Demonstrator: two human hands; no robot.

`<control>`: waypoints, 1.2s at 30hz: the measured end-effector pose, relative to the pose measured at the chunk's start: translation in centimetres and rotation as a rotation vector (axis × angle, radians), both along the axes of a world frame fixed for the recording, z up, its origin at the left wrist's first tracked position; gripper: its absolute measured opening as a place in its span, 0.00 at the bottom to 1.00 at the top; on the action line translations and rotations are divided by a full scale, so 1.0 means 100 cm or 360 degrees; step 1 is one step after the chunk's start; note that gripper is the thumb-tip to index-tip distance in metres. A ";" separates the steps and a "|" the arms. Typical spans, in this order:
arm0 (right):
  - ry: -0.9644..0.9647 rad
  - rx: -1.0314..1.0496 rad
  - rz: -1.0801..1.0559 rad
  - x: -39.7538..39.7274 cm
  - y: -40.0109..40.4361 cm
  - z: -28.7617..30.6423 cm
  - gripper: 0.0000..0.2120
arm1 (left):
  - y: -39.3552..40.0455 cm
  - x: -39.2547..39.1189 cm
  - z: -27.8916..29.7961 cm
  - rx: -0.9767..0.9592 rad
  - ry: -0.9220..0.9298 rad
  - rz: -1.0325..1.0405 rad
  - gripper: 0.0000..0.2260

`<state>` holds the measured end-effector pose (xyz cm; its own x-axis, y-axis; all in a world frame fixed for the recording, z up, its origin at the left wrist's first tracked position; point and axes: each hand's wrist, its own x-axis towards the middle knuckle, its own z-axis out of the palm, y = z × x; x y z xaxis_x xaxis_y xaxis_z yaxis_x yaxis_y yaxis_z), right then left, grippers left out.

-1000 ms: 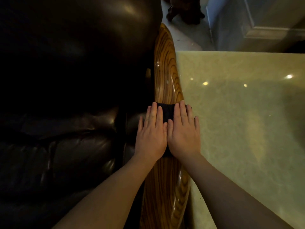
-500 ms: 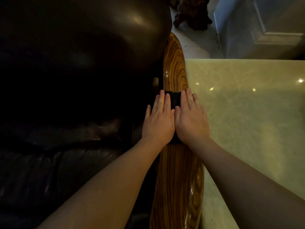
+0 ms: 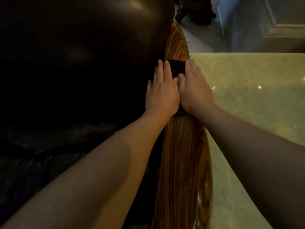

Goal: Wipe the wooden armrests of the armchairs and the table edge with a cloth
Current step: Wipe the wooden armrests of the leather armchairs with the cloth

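Observation:
A glossy wooden armrest with strong grain runs up the middle of the view, between a dark leather armchair and a pale green stone table. A dark cloth lies across the armrest near its far end. My left hand and my right hand lie flat side by side on the cloth, fingers straight, pressing it against the wood. Most of the cloth is hidden under my palms. The table's near edge touches the armrest's right side.
Beyond the armrest's far end is a pale floor with a dark carved wooden object standing on it. A light wall panel with moulding rises behind the table. The armchair's backrest bulges close to my left hand.
Both hands have slid the cloth forward along the armrest, toward its far end. More bare wood now shows behind my wrists.

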<state>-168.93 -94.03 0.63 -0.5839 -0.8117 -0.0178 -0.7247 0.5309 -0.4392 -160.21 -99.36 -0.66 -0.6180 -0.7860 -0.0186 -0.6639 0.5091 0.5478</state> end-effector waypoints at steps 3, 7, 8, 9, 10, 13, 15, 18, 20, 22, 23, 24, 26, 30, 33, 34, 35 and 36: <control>-0.0040 -0.0052 0.0020 -0.002 -0.002 -0.001 0.27 | -0.001 -0.003 0.001 0.0020 0.0037 0.0020 0.25; -0.0090 -0.0099 0.0071 -0.002 -0.001 0.002 0.26 | -0.001 -0.003 0.002 0.0041 -0.0014 0.0019 0.26; -0.0058 -0.0095 0.0115 -0.001 0.000 0.003 0.26 | -0.002 -0.003 0.003 0.0034 -0.0029 0.0010 0.26; -0.0028 -0.0083 0.0162 -0.001 0.002 0.004 0.25 | -0.002 -0.002 0.004 0.0024 -0.0051 0.0002 0.26; -0.0009 -0.0073 0.0205 0.000 0.003 0.004 0.25 | -0.001 0.000 0.004 0.0007 -0.0077 -0.0006 0.26; -0.0062 -0.0110 0.0191 0.001 0.007 0.002 0.25 | 0.004 0.005 0.004 -0.0019 -0.0126 -0.0062 0.26; -0.0122 -0.0122 0.0102 0.006 0.014 0.001 0.26 | 0.013 0.012 0.001 -0.0008 -0.0129 -0.0081 0.26; -0.0119 -0.0116 0.0107 0.019 0.032 0.002 0.27 | 0.031 0.023 -0.002 0.0007 -0.0154 -0.0060 0.25; -0.0068 -0.0105 0.0116 0.028 0.046 0.004 0.27 | 0.045 0.033 -0.001 0.0010 -0.0168 -0.0054 0.25; -0.0009 -0.0046 0.0084 0.038 0.061 0.005 0.27 | 0.061 0.044 0.000 0.0008 -0.0163 -0.0068 0.25; 0.0012 -0.0014 0.0067 0.043 0.068 0.005 0.27 | 0.068 0.050 0.000 0.0009 -0.0153 -0.0070 0.25; 0.0032 0.0014 0.0059 0.048 0.075 0.005 0.27 | 0.075 0.056 0.000 0.0014 -0.0144 -0.0070 0.25; 0.0080 0.0053 0.0052 0.059 0.088 0.005 0.27 | 0.088 0.066 0.000 0.0029 -0.0149 -0.0070 0.25; 0.0165 0.0094 -0.0016 0.083 0.116 0.003 0.27 | 0.117 0.088 -0.002 -0.0084 -0.0178 -0.0054 0.25; 0.0212 0.0101 -0.0063 0.105 0.142 -0.001 0.28 | 0.141 0.109 -0.007 -0.0149 -0.0187 -0.0073 0.25; 0.0222 0.0103 -0.0071 0.111 0.148 -0.002 0.28 | 0.148 0.114 -0.009 -0.0168 -0.0202 -0.0076 0.25; 0.0222 0.0104 -0.0082 0.117 0.155 -0.003 0.27 | 0.153 0.119 -0.011 -0.0180 -0.0214 -0.0081 0.25; 0.0221 0.0105 -0.0095 0.122 0.161 -0.005 0.27 | 0.159 0.123 -0.011 -0.0191 -0.0226 -0.0083 0.25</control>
